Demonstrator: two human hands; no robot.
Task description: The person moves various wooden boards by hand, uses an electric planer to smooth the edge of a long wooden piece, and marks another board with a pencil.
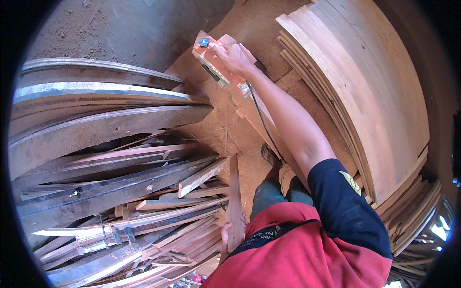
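At the upper middle, my right hand [235, 59] is closed round the handle of an orange electric planer [197, 50] with a blue star-shaped knob [204, 42]. A black cord [260, 113] runs from the planer back along my forearm. A long wooden board [255, 126] lies below the planer and passes under my arm; whether the planer touches it I cannot tell. Low in the view, beside my waist, my left hand [224, 233] grips a narrow upright wooden plank [234, 192], fingers showing on both sides of it.
Stacked dark beams [105, 115] and a loose heap of offcuts [158, 230] fill the left side. At the right stands a tall stack of wide boards [365, 96]. Sawdust covers the floor [223, 127], where my sandalled foot [269, 154] shows. Grey ground [139, 33] lies at the upper left.
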